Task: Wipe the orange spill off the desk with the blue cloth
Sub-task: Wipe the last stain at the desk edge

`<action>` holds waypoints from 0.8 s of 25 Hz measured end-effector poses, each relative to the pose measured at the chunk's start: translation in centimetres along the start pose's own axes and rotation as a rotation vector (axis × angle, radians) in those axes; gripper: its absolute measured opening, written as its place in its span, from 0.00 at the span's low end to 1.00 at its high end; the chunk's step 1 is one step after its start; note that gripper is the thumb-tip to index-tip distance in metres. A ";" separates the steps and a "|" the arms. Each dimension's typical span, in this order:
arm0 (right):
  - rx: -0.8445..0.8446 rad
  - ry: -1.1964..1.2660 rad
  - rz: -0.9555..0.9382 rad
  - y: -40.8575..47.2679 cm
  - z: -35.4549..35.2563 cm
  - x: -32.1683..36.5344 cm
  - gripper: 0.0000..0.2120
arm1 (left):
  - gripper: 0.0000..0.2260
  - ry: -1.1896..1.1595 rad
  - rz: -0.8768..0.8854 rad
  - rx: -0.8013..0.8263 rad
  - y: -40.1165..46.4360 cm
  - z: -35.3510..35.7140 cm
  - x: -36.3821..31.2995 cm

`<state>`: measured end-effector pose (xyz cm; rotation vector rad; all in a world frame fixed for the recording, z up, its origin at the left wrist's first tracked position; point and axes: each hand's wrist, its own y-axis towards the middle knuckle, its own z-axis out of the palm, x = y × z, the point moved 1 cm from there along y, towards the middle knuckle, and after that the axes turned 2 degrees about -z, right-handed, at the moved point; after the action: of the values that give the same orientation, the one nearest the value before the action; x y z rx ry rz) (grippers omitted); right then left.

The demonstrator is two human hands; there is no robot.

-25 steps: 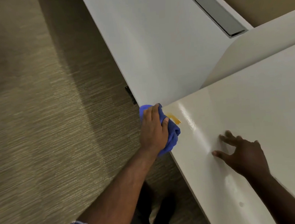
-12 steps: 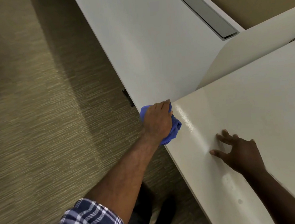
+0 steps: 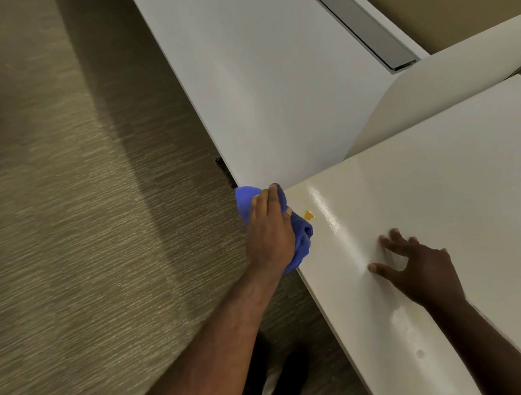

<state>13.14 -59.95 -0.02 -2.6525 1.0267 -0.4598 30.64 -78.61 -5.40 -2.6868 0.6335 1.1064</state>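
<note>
My left hand (image 3: 269, 231) grips the bunched blue cloth (image 3: 303, 238) at the near left corner of the cream desk (image 3: 439, 189). The cloth overhangs the desk's left edge. A small orange spill (image 3: 309, 214) shows on the desk just right of the cloth, with a faint yellowish smear around it. My right hand (image 3: 420, 265) rests flat on the desk top with fingers spread, to the right of the cloth and nearer to me.
A second white desk (image 3: 258, 72) lies beyond, with a grey cable hatch (image 3: 364, 27) at its back. A curved white divider panel (image 3: 450, 89) stands between the two desks. Beige carpet (image 3: 85, 242) covers the floor to the left. My dark shoes (image 3: 286, 379) are below.
My left hand slid the cloth back off the spill toward the desk's edge, so the orange mark shows again; half a second ago the cloth covered it. My right hand stayed put.
</note>
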 end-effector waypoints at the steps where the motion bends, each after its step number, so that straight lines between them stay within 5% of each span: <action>1: 0.000 0.000 -0.002 0.0 0.0 0.0 0.32 | 0.20 -0.147 -0.113 -0.011 -0.2 0.1 0.0; 3: -0.002 0.010 -0.006 0.0 0.1 -0.2 0.32 | 0.20 -0.413 -0.247 -0.039 -0.8 0.3 -0.4; 7: -0.016 0.052 -0.019 -0.1 0.5 -0.4 0.32 | 0.13 -0.535 -0.179 -0.072 -0.3 0.2 -0.5; 15: -0.013 0.074 -0.027 -0.2 0.4 -0.5 0.31 | 0.14 0.062 0.002 0.341 6.1 -1.8 -2.0; 20: 0.002 0.070 -0.032 -0.2 0.4 -0.6 0.31 | 0.13 -0.157 -0.093 0.087 3.8 -1.2 -1.3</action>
<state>13.00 -59.37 -0.39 -2.6719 1.0046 -0.5644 28.85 -81.95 -3.58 -2.4988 0.5120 1.2210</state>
